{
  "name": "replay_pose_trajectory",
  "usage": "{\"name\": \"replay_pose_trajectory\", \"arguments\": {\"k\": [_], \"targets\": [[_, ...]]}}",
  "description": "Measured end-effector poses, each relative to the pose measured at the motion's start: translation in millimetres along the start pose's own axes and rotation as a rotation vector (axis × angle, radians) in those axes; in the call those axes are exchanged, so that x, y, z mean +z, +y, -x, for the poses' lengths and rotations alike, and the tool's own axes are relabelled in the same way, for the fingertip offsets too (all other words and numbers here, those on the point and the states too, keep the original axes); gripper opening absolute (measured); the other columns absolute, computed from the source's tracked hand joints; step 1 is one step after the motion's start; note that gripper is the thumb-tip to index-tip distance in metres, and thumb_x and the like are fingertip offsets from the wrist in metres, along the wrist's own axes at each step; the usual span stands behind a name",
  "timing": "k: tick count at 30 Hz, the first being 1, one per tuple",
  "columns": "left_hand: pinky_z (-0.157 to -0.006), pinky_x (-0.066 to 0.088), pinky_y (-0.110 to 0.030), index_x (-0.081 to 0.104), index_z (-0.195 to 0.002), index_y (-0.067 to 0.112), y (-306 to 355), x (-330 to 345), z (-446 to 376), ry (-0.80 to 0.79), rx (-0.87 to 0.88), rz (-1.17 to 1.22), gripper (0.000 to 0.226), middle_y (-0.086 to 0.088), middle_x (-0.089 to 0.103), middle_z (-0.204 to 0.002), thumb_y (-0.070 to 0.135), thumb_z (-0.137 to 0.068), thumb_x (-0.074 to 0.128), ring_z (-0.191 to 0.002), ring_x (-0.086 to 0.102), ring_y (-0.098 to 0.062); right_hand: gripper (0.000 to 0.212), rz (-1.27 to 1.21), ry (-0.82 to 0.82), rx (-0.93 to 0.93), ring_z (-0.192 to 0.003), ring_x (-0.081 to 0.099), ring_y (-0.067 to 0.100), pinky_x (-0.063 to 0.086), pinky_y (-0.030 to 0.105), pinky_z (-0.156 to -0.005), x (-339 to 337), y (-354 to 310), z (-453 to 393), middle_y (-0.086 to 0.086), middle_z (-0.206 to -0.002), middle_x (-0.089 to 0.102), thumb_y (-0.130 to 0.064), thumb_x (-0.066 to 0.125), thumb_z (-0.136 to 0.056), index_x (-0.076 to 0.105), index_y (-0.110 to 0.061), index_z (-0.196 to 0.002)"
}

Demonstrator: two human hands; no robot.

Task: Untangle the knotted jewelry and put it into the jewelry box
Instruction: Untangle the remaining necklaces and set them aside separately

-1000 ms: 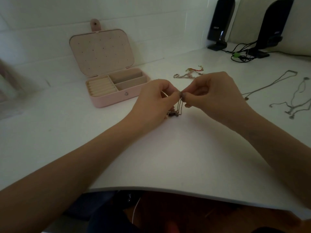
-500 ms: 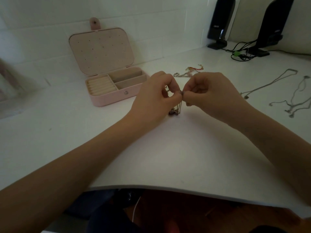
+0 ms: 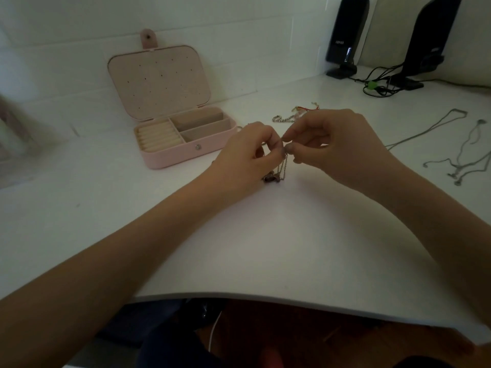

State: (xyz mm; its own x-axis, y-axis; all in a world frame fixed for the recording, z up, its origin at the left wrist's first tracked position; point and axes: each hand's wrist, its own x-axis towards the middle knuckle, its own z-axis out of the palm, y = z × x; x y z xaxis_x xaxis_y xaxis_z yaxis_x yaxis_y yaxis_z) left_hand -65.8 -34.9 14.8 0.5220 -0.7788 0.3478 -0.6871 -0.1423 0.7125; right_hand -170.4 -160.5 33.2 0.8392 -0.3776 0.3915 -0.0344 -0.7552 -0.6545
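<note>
While both grips [image 3: 284,148] pinch chain [image 3: 283,166] — white desk [image 3: 265,248] | tiled wall [image 3: 239,35]

Readable text: almost none.
I see a small white logo on the left speaker [image 3: 345,35], too blurred to read.

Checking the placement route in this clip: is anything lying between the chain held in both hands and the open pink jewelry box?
Nothing visible. Both hands, left hand and right hand, pinch the chain. The table between it and the pink jewelry box is bare; the lid stands open.
</note>
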Motion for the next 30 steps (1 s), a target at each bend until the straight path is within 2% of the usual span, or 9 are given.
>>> {"name": "replay_pose_trajectory", "arguments": {"k": [4,8,12,14,18,21,25,28,30], "targets": [[-0.067,0.039,-0.023,0.057,-0.079,0.018,-4,4,0,0.018,0.006,-0.019,0.012,0.008,0.05,-0.084,0.017,-0.091,0.059,-0.069,0.045,-0.007,0.016,0.113,-0.018,-0.057,-0.072,0.064,0.003,0.049,0.013,-0.07,1,-3,2,-0.016,-0.067,0.064,-0.009,0.069,-0.082,0.068,-0.023,-0.075],[-0.065,0.035,-0.013,0.055,-0.076,0.022,-4,3,0,0.047,0.039,-0.049,0.016,0.011,0.048,-0.082,0.015,-0.089,0.061,-0.068,0.044,-0.004,0.013,0.15,-0.019,-0.078,-0.07,0.06,-0.003,0.047,0.009,-0.065,1,-4,2,-0.017,-0.064,0.061,-0.01,0.067,-0.081,0.068,-0.021,-0.075],[-0.065,0.035,-0.015,0.055,-0.077,0.019,-4,4,1,0.082,0.107,-0.132,0.009,0.011,0.048,-0.079,0.02,-0.082,0.063,-0.071,0.047,-0.008,0.01,0.149,-0.03,-0.06,-0.062,0.058,-0.005,0.044,0.007,-0.06,4,-5,3,-0.013,-0.063,0.062,-0.01,0.067,-0.078,0.066,-0.019,-0.072],[-0.064,0.034,-0.013,0.054,-0.076,0.019,-3,4,1,0.107,0.152,-0.169,0.007,0.012,0.048,-0.078,0.025,-0.078,0.058,-0.071,0.048,-0.007,0.007,0.088,-0.051,0.037,-0.062,0.063,0.0,0.049,0.011,-0.06,3,-5,2,-0.006,-0.065,0.067,-0.011,0.066,-0.079,0.067,-0.015,-0.073],[-0.065,0.033,-0.008,0.057,-0.08,0.017,-4,3,1,0.148,0.191,-0.225,0.007,0.014,0.045,-0.078,0.021,-0.084,0.062,-0.071,0.045,-0.001,0.013,-0.268,-0.118,0.321,-0.06,0.067,0.007,0.056,0.017,-0.061,0,-6,0,0.0,-0.065,0.069,-0.01,0.065,-0.087,0.068,-0.011,-0.075],[-0.067,0.034,-0.007,0.06,-0.083,0.016,-5,2,1,0.157,0.165,-0.178,0.005,0.014,0.047,-0.08,0.014,-0.085,0.064,-0.071,0.046,0.003,0.013,-0.355,-0.143,0.378,-0.061,0.067,0.009,0.058,0.021,-0.066,-2,-7,0,0.0,-0.065,0.068,-0.011,0.064,-0.089,0.069,-0.01,-0.077],[-0.063,0.038,-0.007,0.068,-0.087,0.024,0,-2,0,0.128,0.013,0.03,0.008,0.014,0.058,-0.085,0.016,-0.087,0.065,-0.072,0.051,0.004,0.01,-0.379,-0.134,0.384,-0.063,0.067,0.01,0.06,0.025,-0.07,-5,-6,0,0.0,-0.065,0.068,-0.014,0.065,-0.089,0.069,-0.008,-0.081],[-0.055,0.036,-0.009,0.073,-0.08,0.025,3,-4,0,0.111,-0.042,0.112,0.007,0.011,0.063,-0.07,0.02,-0.084,0.071,-0.061,0.05,0.002,0.01,-0.364,-0.133,0.371,-0.064,0.068,0.01,0.059,0.025,-0.07,-5,-6,0,-0.001,-0.063,0.069,-0.013,0.066,-0.089,0.07,-0.01,-0.079],[-0.05,0.033,-0.008,0.071,-0.072,0.027,5,-5,1,0.124,-0.064,0.131,0.012,0.013,0.057,-0.057,0.021,-0.081,0.074,-0.053,0.047,0.001,0.011,-0.337,-0.115,0.342,-0.064,0.069,0.01,0.059,0.022,-0.068,-5,-7,0,0.001,-0.064,0.07,-0.011,0.066,-0.088,0.069,-0.011,-0.078]]}}
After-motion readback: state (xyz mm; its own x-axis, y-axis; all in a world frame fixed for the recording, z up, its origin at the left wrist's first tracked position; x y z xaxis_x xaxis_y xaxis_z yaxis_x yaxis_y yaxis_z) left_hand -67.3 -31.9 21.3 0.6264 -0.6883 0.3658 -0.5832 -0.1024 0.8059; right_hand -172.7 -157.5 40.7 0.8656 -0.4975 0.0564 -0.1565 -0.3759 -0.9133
